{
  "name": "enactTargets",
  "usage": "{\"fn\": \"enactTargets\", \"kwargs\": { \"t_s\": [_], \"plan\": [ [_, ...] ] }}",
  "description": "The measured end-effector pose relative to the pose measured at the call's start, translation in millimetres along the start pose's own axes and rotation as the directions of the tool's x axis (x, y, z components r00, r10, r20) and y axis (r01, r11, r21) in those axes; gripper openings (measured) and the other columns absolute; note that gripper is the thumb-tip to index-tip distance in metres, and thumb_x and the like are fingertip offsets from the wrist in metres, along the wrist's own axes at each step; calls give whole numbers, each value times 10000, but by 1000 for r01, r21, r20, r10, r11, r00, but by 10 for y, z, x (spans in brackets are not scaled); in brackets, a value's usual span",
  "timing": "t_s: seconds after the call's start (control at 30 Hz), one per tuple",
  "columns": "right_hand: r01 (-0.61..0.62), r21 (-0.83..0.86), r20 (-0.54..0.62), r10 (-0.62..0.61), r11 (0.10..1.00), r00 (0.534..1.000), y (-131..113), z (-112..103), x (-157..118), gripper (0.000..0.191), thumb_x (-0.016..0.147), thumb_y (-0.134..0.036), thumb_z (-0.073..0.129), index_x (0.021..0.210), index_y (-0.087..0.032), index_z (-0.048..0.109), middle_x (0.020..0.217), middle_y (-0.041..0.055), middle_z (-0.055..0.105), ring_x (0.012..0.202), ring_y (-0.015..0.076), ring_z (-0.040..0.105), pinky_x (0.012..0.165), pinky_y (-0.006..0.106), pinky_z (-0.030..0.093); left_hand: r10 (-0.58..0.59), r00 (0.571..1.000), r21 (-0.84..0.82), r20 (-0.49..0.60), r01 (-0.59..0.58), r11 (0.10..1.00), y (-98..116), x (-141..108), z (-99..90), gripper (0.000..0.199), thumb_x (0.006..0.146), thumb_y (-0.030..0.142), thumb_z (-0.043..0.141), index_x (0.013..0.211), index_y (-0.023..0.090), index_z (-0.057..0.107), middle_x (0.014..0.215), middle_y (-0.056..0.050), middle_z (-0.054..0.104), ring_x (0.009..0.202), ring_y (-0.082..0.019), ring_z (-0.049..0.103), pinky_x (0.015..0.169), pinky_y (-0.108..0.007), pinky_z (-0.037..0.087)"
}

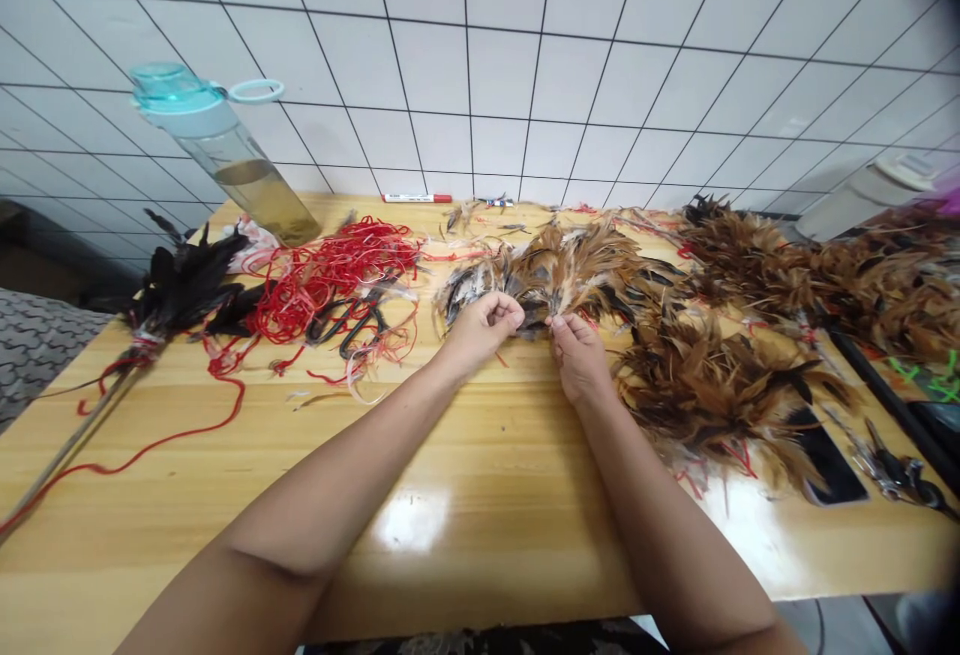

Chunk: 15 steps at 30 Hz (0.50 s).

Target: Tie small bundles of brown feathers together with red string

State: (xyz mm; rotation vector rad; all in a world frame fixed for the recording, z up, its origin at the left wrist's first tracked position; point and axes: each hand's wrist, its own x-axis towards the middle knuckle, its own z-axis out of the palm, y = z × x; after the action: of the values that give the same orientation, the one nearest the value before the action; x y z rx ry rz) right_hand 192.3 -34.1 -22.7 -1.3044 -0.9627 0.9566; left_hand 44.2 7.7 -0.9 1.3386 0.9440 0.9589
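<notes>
the person's left hand (478, 331) and right hand (577, 357) are close together but not touching, just below the middle of the frame, each pinched at the fingertips on the near edge of a loose bunch of brown and black feathers (556, 270). that bunch lies flat on a glossy wooden table (420, 525), its quills hidden at the hands. to its left, in a tangle of red string (337, 270), sit black-handled scissors (350, 325), partly covered by the strands. further toward the left edge lies a black feather duster (180, 285) on a thin cane handle (75, 445), bound with red and white cord. at the upper left stands a clear water bottle (225, 155) with a teal cap, holding some amber liquid. a red-capped marker (416, 198) lies along the far table edge against a white tiled wall (465, 85). on the right, a long heap of brown feathers (787, 275) runs along the far side, with a second heap (720, 385) just beside the right hand. near the lower right lie a flat black rectangular object (829, 460) and a second pair of scissors (900, 470). a whitish container (862, 200) sits at the upper right.
</notes>
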Motion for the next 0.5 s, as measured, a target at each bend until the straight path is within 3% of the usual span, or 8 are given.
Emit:
{"fn": "enactTargets", "kwargs": {
  "t_s": [0.1, 0.17, 0.33, 0.5],
  "plan": [
    [-83, 153, 6, 83, 985, 997, -3, -19, 6, 339, 689, -525, 662, 766, -208, 573, 545, -79, 406, 460, 78, 276, 450, 232, 245, -113, 988, 64, 104, 107, 992, 27, -51, 47, 214, 773, 338, 640, 839, 137, 602, 647, 14, 567, 567, -74, 487, 538, -185, 380],
    [-71, 196, 15, 70, 978, 997, 4, -13, -2, 336, 674, -508, 690, 742, -207, 557, 565, -77, 427, 470, 73, 294, 459, 228, 260, -130, 980, 83, 148, 119, 989, 20, -79, 95, 233, 781, 313, 628, 939, 142, 616, 699, 7, 581, 578, -75, 492, 538, -188, 385],
    [-60, 205, 75, 45, 977, 996, -13, 31, -42, 350, 674, -515, 693, 706, -216, 515, 588, -62, 467, 524, 90, 384, 509, 238, 329, 89, 988, 228, 123, -115, 967, -73, -75, 183, 246, 724, 173, 658, 969, 160, 647, 870, -19, 589, 714, -86, 528, 682, -213, 443],
    [-62, 168, 110, 44, 984, 993, -54, 87, -80, 352, 664, -528, 674, 721, -223, 506, 626, -42, 511, 547, 101, 414, 535, 252, 368, 154, 985, 283, 77, -170, 944, -96, -61, 184, 102, 751, 159, 605, 852, 161, 619, 823, -11, 582, 704, -102, 523, 671, -225, 435]
  ]
}}
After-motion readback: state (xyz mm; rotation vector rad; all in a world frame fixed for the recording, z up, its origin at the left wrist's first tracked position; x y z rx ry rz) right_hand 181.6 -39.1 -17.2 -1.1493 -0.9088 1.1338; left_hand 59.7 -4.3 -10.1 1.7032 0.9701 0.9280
